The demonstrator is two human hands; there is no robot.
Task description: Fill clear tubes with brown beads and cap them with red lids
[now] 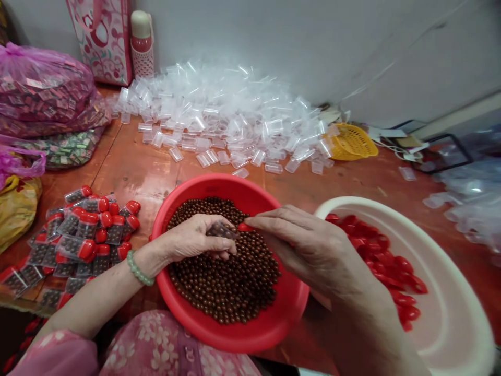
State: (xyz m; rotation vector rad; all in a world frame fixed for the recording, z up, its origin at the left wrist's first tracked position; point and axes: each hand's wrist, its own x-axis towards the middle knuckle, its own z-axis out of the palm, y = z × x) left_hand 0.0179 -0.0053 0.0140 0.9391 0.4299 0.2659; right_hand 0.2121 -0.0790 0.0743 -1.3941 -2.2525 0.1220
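Note:
Over a red basin [230,342] of shiny brown beads [230,292], my left hand [195,237] grips a small clear plastic container [222,230] with dark beads inside. My right hand [301,235] pinches a red cap [245,227] close to the container's end; whether the two touch I cannot tell. A green bead bracelet circles my left wrist. Right of the basin, loose red caps [376,245] lie in a cream oval tub [442,261], partly hidden by my right forearm. Filled containers with red caps [88,227] are heaped on the table at the left.
A large pile of clear empty containers [235,115] lies along the wall. Purple plastic bags [43,89] of small packets stand far left, near a patterned bag [104,42] and a flask [142,42]. A yellow basket [354,141] sits back right.

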